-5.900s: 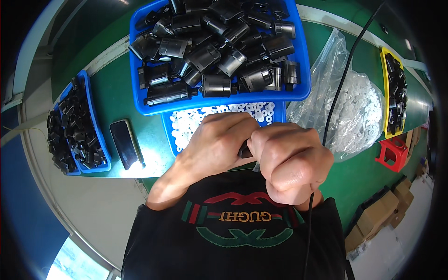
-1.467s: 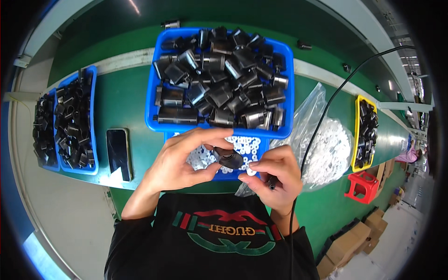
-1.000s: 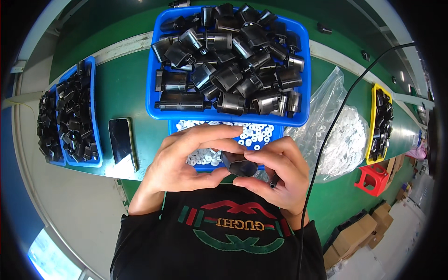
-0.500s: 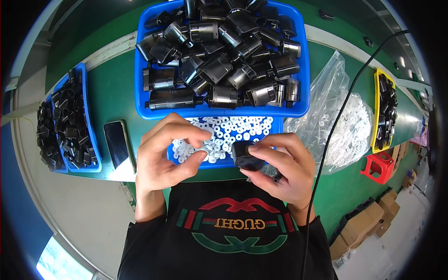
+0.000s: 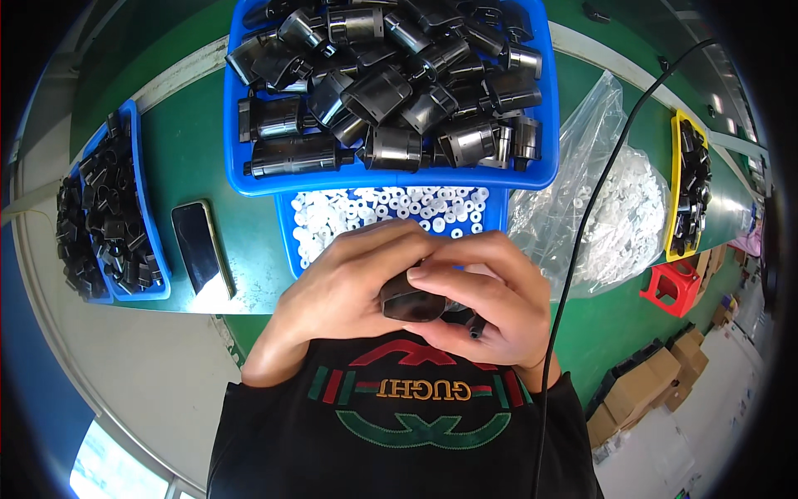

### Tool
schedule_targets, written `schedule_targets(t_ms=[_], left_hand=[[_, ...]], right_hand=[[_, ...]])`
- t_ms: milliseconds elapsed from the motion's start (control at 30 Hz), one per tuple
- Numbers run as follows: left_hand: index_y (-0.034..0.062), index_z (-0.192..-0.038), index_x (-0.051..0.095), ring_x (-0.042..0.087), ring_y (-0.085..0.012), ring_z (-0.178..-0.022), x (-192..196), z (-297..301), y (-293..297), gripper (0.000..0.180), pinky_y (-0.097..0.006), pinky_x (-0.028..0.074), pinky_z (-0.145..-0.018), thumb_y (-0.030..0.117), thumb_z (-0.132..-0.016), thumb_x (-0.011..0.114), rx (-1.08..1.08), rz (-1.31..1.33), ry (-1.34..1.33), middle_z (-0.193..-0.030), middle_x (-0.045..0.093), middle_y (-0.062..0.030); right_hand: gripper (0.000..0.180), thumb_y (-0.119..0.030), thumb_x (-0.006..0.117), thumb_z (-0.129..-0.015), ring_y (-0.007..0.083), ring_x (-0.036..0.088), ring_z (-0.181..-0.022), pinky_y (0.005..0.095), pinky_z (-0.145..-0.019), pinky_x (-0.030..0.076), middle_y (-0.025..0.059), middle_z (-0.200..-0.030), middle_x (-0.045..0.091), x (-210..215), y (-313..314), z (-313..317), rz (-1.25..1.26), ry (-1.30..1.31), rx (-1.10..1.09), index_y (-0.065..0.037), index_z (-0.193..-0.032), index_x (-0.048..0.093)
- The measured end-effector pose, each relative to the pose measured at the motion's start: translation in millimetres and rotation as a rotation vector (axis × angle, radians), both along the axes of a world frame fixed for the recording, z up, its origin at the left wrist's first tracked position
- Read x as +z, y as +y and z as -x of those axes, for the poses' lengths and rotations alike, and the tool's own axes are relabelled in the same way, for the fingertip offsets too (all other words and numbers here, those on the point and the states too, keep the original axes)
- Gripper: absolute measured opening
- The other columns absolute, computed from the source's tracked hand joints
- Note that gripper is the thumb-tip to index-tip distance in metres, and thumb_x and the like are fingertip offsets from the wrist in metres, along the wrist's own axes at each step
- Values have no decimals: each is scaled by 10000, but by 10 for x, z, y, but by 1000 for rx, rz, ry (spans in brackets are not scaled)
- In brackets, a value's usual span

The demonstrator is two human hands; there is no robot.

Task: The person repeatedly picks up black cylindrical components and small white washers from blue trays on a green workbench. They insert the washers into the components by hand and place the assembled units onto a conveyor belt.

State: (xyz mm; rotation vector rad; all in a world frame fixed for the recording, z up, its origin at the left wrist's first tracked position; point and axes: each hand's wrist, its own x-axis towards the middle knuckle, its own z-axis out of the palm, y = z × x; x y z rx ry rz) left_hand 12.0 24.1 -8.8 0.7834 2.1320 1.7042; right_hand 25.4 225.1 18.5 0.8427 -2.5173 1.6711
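A: The left hand point(image 5: 353, 279) and right hand point(image 5: 490, 303)?
B: Both are curled tight around one black plastic part point(image 5: 413, 301), held at the chest, just below the tray of white rings point(image 5: 391, 212) on the green bench point(image 5: 199, 158).

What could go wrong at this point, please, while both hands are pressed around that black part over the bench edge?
The black part is held between the left hand and right hand off the table edge, above the lap; if it slips, it probably falls to the floor. The black cable runs beside the right hand and might snag. The tray of white rings sits just ahead of the knuckles; a jolt could scatter them.
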Motion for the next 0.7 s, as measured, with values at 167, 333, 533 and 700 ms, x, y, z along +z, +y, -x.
schedule_targets(t_ms=[167, 333, 533, 700], left_hand=[[14, -885, 674, 653, -218, -671, 9, 3, 28, 279, -307, 486, -588, 80, -653, 815, 109, -6, -44, -789, 669, -92], [26, -772, 683, 641, -175, -596, 35, 30, 156, 205, -277, 453, -527, 77, -648, 839, 149, 5, -18, -670, 653, -69], [25, -840, 652, 643, -253, -633, 27, 5, 167, 274, -347, 508, -556, 77, -634, 825, 137, -2, 30, -727, 626, -81], [28, -860, 649, 640, -273, -652, 11, 25, 175, 309, -355, 514, -570, 110, -619, 825, 106, 29, 77, -755, 624, -93]], right_hand=[[176, 34, 642, -775, 132, 545, -597, 235, -475, 412, 123, -869, 644, 204, 128, 56, 410, -8, 12, -19, -939, 678], [172, 17, 576, -849, 130, 492, -521, 246, -421, 350, 72, -666, 582, 433, 128, 248, 1008, -85, 318, -57, -696, 549], [144, 21, 649, -783, 148, 422, -463, 243, -377, 263, 53, -592, 541, 292, -89, 261, 880, -127, 283, -57, -711, 552], [277, 40, 735, -662, 145, 432, -466, 260, -366, 287, 58, -618, 544, 286, -100, 232, 794, -199, 237, -54, -618, 478]])
